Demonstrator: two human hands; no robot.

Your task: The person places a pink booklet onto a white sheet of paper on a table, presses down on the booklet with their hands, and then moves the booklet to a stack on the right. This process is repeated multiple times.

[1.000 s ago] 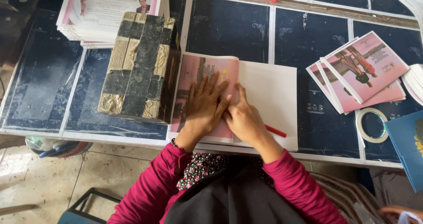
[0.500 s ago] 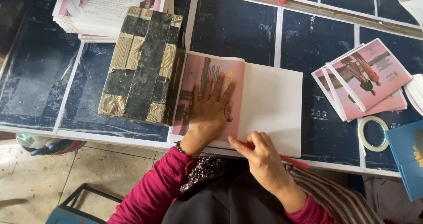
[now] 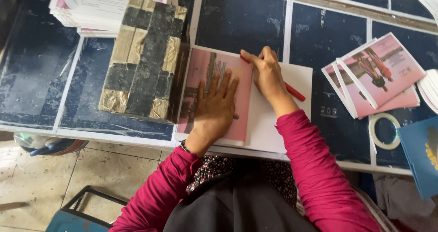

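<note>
Red stick pinched in right hand, seemingly tip at pink sheet's top edge, angled down-right; left hand flat, fingers spread.

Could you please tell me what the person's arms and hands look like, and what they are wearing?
Both arms are covered to the wrist by long magenta sleeves. The left hand and right hand are bare, with no gloves. A thin dark band circles the left wrist. No rings are clear enough to tell.

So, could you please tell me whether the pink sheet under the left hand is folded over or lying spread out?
Folded over: the pink sheet covers only the left of the white sheet.
</note>
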